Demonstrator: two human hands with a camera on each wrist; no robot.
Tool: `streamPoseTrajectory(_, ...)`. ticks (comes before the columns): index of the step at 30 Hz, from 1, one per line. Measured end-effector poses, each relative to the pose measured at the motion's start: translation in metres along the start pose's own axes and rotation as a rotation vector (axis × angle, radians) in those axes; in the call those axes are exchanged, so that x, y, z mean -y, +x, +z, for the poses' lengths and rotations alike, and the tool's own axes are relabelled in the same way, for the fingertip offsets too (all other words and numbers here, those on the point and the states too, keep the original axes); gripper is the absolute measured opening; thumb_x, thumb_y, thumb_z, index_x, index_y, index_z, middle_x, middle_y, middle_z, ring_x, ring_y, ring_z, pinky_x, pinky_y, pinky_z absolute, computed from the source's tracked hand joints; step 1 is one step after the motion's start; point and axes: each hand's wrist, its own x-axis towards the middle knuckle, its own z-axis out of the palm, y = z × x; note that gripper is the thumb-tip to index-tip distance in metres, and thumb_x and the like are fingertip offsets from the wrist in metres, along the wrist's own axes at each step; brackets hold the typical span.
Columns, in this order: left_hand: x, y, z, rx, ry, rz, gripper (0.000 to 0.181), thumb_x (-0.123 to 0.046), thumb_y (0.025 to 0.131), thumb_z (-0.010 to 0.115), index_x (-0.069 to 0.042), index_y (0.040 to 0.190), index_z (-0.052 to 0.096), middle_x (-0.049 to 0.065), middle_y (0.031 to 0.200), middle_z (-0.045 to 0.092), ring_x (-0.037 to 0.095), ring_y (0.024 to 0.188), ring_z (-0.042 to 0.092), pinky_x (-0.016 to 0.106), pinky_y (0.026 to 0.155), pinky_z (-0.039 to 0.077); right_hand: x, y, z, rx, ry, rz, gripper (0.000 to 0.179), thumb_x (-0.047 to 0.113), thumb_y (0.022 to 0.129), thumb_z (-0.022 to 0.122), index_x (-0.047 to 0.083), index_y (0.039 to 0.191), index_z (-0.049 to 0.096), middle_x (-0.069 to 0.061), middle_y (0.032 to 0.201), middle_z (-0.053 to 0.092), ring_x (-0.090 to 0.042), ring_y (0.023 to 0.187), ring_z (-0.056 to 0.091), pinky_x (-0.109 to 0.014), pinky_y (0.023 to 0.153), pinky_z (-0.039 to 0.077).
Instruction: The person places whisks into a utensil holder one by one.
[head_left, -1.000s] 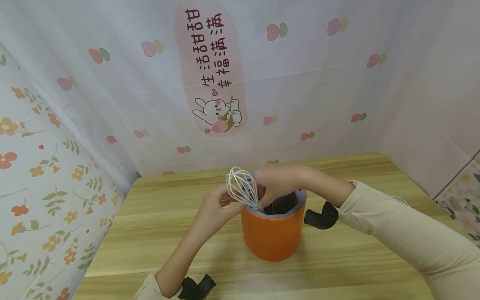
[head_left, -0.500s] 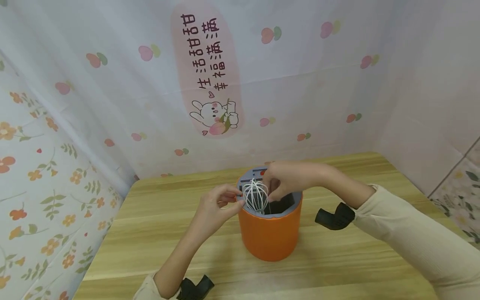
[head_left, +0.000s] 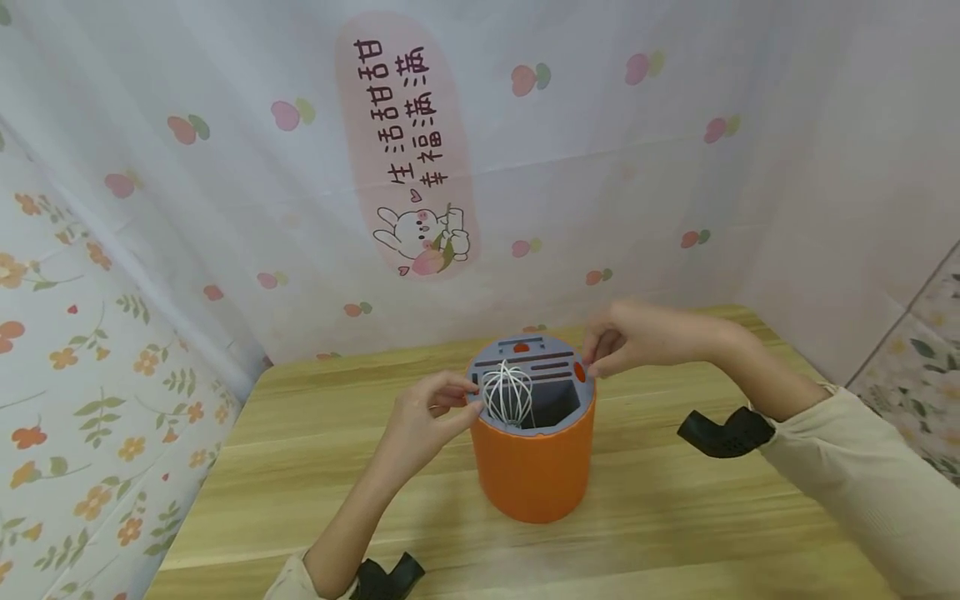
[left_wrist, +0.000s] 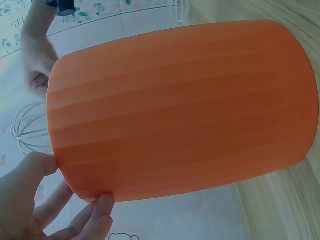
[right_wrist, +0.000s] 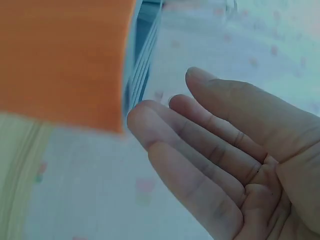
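Observation:
A white whisk [head_left: 507, 395] stands upright, wire head up, in the large opening of an orange utensil holder [head_left: 534, 475] with a grey slotted top. Its lower part is hidden inside. My left hand [head_left: 429, 412] grips the holder's left rim. In the left wrist view the thumb [left_wrist: 37, 167] presses at the rim, and fingertips [left_wrist: 104, 202] lie against the orange side. My right hand [head_left: 648, 335] is just off the holder's right side, holding nothing. The right wrist view shows its loosely bent fingers [right_wrist: 195, 175] near the rim.
The holder stands on a wood-grain table [head_left: 360, 500]. The grey top [head_left: 532, 354] has several narrow slots and round openings behind the large one. A printed curtain [head_left: 570, 167] hangs along the table's back edge.
My right hand has let go of the whisk and moved away to the right. The whisk, earlier tilted left above the rim, has sunk deeper into the opening. My left hand stays at the rim.

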Motion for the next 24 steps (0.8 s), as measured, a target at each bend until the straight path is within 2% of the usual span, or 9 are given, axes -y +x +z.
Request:
streamPoseTrajectory(5, 0.002, -0.001, -0.002, -0.006, 0.0, 0.001, 0.016, -0.014, 0.08, 0.072, -0.016, 0.095, 0.067, 0.001, 0.096, 0.062, 0.015, 0.087, 0.062, 0.042, 0.088, 0.047, -0.037, -0.022, -0.012, -0.065, 0.046, 0.105, 0.017, 0.014, 0.084, 0.067, 0.0, 0.093, 0.064, -0.003, 0.083, 0.066, -0.017, 0.076, 0.064, -0.028, 0.069, 0.053)
streamPoseTrajectory(10, 0.004, -0.001, -0.003, -0.012, 0.014, -0.004, 0.016, -0.014, 0.079, 0.072, -0.016, 0.095, 0.067, 0.0, 0.096, 0.062, 0.014, 0.087, 0.062, 0.041, 0.088, 0.048, -0.077, -0.051, -0.02, -0.113, 0.109, 0.195, 0.026, 0.016, 0.085, 0.065, -0.006, 0.099, 0.061, -0.007, 0.084, 0.066, -0.02, 0.078, 0.064, -0.029, 0.069, 0.054)
streamPoseTrajectory(15, 0.004, -0.002, -0.004, -0.018, 0.028, -0.016, 0.016, -0.014, 0.08, 0.072, -0.019, 0.094, 0.067, -0.002, 0.096, 0.062, 0.011, 0.086, 0.061, 0.037, 0.087, 0.049, -0.113, -0.081, -0.02, -0.115, 0.157, 0.276, 0.03, 0.016, 0.088, 0.062, -0.01, 0.103, 0.058, -0.01, 0.09, 0.066, -0.024, 0.083, 0.064, -0.032, 0.071, 0.054)
streamPoseTrajectory(24, 0.004, -0.002, -0.005, -0.022, 0.01, -0.007, 0.015, -0.014, 0.08, 0.071, -0.019, 0.094, 0.067, -0.002, 0.097, 0.062, 0.011, 0.086, 0.061, 0.041, 0.088, 0.048, -0.175, -0.126, -0.011, -0.097, 0.238, 0.365, 0.03, 0.012, 0.089, 0.06, -0.015, 0.102, 0.056, -0.016, 0.09, 0.066, -0.021, 0.081, 0.066, -0.03, 0.068, 0.054)
